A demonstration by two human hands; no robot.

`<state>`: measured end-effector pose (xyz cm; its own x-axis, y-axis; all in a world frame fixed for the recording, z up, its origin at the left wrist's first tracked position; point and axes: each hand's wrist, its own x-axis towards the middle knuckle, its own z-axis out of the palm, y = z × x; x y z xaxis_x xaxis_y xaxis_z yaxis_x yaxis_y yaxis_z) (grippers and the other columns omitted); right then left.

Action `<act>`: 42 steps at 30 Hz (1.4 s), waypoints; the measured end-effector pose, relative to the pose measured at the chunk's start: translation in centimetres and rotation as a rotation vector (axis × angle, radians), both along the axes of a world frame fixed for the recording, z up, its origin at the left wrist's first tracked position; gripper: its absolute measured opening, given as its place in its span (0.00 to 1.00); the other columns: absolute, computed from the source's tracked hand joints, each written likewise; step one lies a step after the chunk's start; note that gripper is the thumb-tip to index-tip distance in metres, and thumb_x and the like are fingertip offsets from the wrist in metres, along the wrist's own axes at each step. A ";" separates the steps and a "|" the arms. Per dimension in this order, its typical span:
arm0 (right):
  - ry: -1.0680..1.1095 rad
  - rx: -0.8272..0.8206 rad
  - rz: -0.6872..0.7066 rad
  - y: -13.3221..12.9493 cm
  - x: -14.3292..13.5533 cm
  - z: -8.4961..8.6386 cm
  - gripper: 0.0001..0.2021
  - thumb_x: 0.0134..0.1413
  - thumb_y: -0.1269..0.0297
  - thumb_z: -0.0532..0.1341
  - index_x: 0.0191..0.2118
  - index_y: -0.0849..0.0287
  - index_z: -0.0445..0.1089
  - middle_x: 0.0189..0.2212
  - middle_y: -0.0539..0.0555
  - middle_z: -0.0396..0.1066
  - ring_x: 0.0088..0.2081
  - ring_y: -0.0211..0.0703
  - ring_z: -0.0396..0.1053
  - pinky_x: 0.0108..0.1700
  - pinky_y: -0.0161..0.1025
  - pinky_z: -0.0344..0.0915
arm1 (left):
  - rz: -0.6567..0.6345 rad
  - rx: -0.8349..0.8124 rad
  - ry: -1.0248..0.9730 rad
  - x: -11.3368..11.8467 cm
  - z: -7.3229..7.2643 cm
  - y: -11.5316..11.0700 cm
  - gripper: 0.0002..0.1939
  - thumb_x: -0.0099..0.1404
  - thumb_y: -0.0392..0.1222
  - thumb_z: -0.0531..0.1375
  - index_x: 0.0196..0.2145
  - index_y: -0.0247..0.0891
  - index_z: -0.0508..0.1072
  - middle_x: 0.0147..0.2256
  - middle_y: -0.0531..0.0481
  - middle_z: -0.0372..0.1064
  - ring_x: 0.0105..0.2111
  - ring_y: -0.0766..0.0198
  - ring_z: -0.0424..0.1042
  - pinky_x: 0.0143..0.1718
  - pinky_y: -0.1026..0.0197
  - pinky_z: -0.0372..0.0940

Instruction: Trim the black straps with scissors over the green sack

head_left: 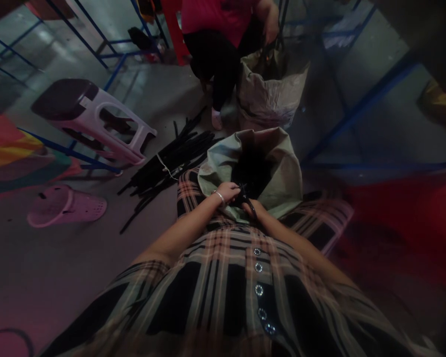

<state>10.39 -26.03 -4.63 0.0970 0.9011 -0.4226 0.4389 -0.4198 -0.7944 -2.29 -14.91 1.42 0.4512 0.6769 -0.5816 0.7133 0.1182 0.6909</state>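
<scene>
My left hand (228, 192), with a silver bracelet at the wrist, is closed in a pinch on a thin black strip (241, 194) at the near rim of an open pale woven sack (288, 171). Close beside it, my right hand (250, 207) is closed on the same black piece, its fingers partly hidden. A dark curved band (252, 210) crosses the back of this hand near the wrist. The sack stands between my knees, and a dark mass (254, 166) fills its mouth. What exactly the strip is, the dim light does not show.
A tied bundle of black strips (167, 161) lies on the floor to the left. Beyond it are a stool (115, 111) and a pink basket (69, 208). Opposite, a person (219, 54) sits by another sack (269, 96). Blue metal frames (360, 114) stand right.
</scene>
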 end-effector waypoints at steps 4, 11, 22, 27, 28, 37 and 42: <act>-0.019 -0.015 -0.052 0.0 -0.3 -0.2 0.11 0.49 0.61 0.54 0.23 0.60 0.69 0.21 0.52 0.69 0.25 0.38 0.63 0.27 0.32 0.55 | -0.016 -0.026 -0.019 -0.5 0.3 0.3 0.15 0.62 0.40 0.56 0.46 0.36 0.73 0.21 0.55 0.65 0.17 0.72 0.64 0.17 0.71 0.58; -0.008 -0.031 -0.094 -0.1 -0.6 0.2 0.14 0.48 0.59 0.53 0.19 0.60 0.67 0.16 0.51 0.65 0.20 0.36 0.61 0.23 0.32 0.53 | 0.041 -0.030 -0.013 -0.6 0.9 0.0 0.12 0.62 0.39 0.56 0.41 0.34 0.74 0.20 0.56 0.65 0.14 0.74 0.60 0.14 0.72 0.53; 0.008 0.011 -0.119 -0.4 -0.5 0.1 0.16 0.44 0.55 0.55 0.14 0.59 0.60 0.13 0.48 0.57 0.18 0.34 0.54 0.22 0.34 0.49 | 0.151 -0.173 -0.094 -1.3 0.2 1.0 0.09 0.62 0.42 0.59 0.36 0.33 0.71 0.19 0.56 0.66 0.11 0.77 0.57 0.13 0.73 0.52; 0.000 0.041 -0.143 -0.4 -0.3 -0.1 0.17 0.47 0.53 0.53 0.16 0.59 0.61 0.14 0.48 0.57 0.19 0.34 0.55 0.23 0.34 0.50 | 0.196 -0.229 -0.117 -1.7 -0.2 1.4 0.09 0.63 0.42 0.58 0.38 0.33 0.70 0.20 0.56 0.66 0.11 0.78 0.56 0.13 0.73 0.53; -0.010 0.057 -0.145 -0.4 -0.3 -0.2 0.18 0.47 0.52 0.53 0.17 0.59 0.61 0.14 0.48 0.58 0.19 0.35 0.55 0.23 0.33 0.50 | 0.221 -0.224 -0.130 -1.6 -0.2 1.5 0.08 0.63 0.40 0.58 0.39 0.33 0.70 0.20 0.56 0.66 0.12 0.77 0.58 0.14 0.73 0.55; -0.004 0.026 0.040 0.0 0.1 -0.7 0.13 0.52 0.57 0.54 0.36 0.59 0.71 0.28 0.51 0.71 0.30 0.41 0.65 0.33 0.34 0.59 | 0.297 -0.261 -0.216 -0.4 0.0 1.0 0.08 0.61 0.34 0.61 0.38 0.30 0.68 0.22 0.54 0.66 0.18 0.73 0.67 0.22 0.67 0.67; -0.005 0.030 0.056 -0.1 0.0 -0.1 0.13 0.51 0.58 0.57 0.39 0.59 0.71 0.33 0.52 0.73 0.36 0.44 0.66 0.38 0.34 0.60 | 0.301 -0.220 -0.194 0.0 0.4 0.6 0.08 0.61 0.36 0.62 0.37 0.30 0.68 0.21 0.56 0.65 0.17 0.74 0.66 0.21 0.69 0.66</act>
